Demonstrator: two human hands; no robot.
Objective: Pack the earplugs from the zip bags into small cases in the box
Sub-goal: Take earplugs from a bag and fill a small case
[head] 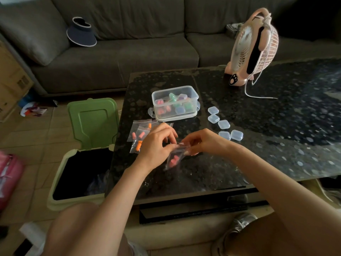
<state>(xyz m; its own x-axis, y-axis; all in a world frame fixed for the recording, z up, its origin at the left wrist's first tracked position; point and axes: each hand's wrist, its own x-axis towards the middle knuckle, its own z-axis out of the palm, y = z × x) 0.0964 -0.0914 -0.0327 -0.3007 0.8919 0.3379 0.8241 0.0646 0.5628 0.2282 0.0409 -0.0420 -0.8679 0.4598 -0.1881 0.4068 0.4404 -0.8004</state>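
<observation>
Zip bag [175, 157] holding pink earplugs [173, 161] sits centre front, held just above the table [276, 145] between both hands. Left hand [156, 143] pinches the bag's top edge from the left, fingers curled. Right hand [202, 142] pinches the same edge from the right, also curled. The bag hangs down from the pinch, with the earplugs bunched in its lower part. Seal open or closed: cannot tell, too blurred. Just behind the left hand, more zip bags [140, 134] lie flat on the table, overlapping, with pink and orange earplugs inside. Behind those stands a clear plastic box [173, 89], open at the top, holding filled cases [181, 106] in pink, green, purple and blue. To the right of the box, apart from it, five clear small cases [223, 124] lie in a loose line on the table; they look empty. A pink desk fan [254, 50] stands at the far side of the table, its white cable [258, 97] trailing across the top. On the floor left of the table is a bin [60, 182] with its green lid [92, 122] tipped up. A grey sofa [129, 52] sits behind, with a dark visor [81, 34] on the seat.
</observation>
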